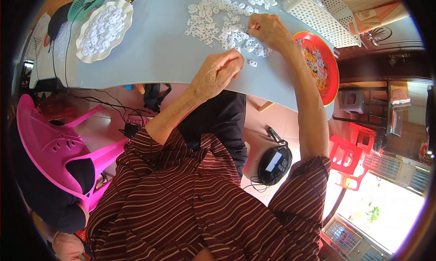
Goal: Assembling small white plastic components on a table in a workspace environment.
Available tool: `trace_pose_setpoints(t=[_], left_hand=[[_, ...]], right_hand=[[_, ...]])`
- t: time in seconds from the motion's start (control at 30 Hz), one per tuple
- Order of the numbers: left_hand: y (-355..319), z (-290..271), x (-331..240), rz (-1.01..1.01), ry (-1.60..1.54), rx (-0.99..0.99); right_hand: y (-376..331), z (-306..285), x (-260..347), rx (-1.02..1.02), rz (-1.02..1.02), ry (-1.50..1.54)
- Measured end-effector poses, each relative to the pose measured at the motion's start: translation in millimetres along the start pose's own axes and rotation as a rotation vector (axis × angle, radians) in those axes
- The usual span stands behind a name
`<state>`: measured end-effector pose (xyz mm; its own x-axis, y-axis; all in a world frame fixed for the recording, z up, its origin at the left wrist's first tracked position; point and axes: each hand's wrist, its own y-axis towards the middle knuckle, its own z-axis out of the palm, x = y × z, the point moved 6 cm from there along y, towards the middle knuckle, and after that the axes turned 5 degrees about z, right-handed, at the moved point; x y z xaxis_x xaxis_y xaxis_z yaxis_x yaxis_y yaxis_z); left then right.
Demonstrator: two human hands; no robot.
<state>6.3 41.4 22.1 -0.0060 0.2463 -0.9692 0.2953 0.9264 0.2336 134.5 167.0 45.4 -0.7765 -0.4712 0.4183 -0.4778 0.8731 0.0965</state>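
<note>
Close to the table's front edge, my left hand [217, 72] is closed, thumb against the curled fingers. Whatever it holds is hidden, though white shows just beyond its fingertips. Farther out and to the right, my right hand [271, 32] is also closed, its fingertips down at the edge of a spread heap of small white plastic pieces [206, 20]. These are oval with holes. I cannot make out anything in its fingers. One loose white piece [253, 63] lies between the hands, near the edge. Beside my right forearm sits a red round tray [335, 75] with small mixed-colour bits.
A scalloped white dish [86, 58] full of white pieces stands on the left of the grey table [154, 47]. A green basket [72, 11] is behind it; a white perforated basket [320, 18] stands back right. Below are a pink chair [50, 138] and a black device [274, 163].
</note>
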Motion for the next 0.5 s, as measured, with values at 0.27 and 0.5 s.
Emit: trace_pose_setpoints(t=[0.27,0.5], left_hand=[[11,-12,6,0.022,-0.156,-0.131],[20,-12,-1,0.014,-0.239,-0.137]], right_hand=[[-35,-9,22,0.019,0.203,0.517],[-64,-1,39,-0.012,0.241,0.945]])
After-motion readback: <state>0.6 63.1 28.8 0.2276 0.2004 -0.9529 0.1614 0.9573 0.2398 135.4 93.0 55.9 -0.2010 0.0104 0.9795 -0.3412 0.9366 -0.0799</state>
